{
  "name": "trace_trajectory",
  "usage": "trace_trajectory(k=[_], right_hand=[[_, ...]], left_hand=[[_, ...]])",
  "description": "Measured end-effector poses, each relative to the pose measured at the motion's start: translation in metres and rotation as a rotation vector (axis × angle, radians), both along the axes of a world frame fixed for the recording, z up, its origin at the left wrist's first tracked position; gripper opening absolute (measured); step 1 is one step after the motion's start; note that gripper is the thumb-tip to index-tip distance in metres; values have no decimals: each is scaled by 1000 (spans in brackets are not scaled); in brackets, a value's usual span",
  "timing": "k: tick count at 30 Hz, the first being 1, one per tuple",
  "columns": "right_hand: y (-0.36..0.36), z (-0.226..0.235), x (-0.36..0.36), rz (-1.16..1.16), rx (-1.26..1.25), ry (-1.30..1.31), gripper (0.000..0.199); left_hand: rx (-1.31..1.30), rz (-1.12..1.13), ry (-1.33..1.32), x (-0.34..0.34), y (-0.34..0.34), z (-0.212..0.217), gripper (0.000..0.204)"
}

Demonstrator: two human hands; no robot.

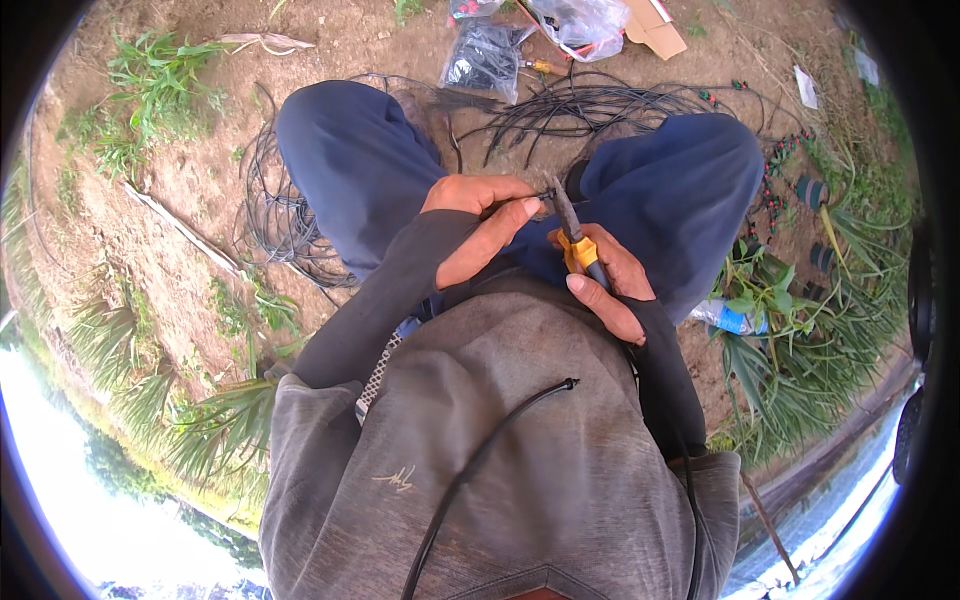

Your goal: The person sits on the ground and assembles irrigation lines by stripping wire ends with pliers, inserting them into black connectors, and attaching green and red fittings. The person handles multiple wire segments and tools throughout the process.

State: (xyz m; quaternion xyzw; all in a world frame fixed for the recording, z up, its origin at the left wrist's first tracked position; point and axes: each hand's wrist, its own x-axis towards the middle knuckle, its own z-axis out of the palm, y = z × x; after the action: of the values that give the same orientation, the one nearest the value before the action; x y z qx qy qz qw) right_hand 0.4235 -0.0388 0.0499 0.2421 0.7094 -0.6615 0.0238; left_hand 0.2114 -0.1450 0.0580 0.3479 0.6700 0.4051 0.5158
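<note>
My left hand (487,225) is closed, pinching a small dark piece (546,195) between thumb and fingertips. Its exact kind is too small to make out. In my right hand (612,275) is a pair of pliers (568,215) with yellow and dark handles, the fingers wrapped round them. The plier jaws point away from me and lie right beside the pinched piece; whether they grip it I cannot tell. Both hands are over my lap, between my blue-trousered knees. A black tube (480,455) with a small dark tip lies over my grey shirt.
Coiled thin black tubing lies left (290,225) and beyond my knees (590,108). A clear bag of dark parts (482,60), another plastic bag (590,25) and cardboard (657,30) are farther off. Small red and green pieces (775,190), a plastic bottle (730,316) and plants are right.
</note>
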Motion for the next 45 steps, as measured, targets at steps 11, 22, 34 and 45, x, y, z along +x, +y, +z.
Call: trace_trajectory(k=[11, 22, 34, 45], right_hand=[[-11, -14, 7, -101, -71, -34, 39], [-26, -10, 10, -136, -45, -61, 60], [-32, -15, 19, -11, 96, -69, 57], [-33, -19, 14, 0, 72, -102, 62]], left_hand=[[250, 14, 423, 10, -3, -10, 14], [-77, -205, -32, 8, -2, -9, 22], [-211, -500, -755, -19, -6, -36, 37], [-51, -357, -97, -3, -13, -25, 25]])
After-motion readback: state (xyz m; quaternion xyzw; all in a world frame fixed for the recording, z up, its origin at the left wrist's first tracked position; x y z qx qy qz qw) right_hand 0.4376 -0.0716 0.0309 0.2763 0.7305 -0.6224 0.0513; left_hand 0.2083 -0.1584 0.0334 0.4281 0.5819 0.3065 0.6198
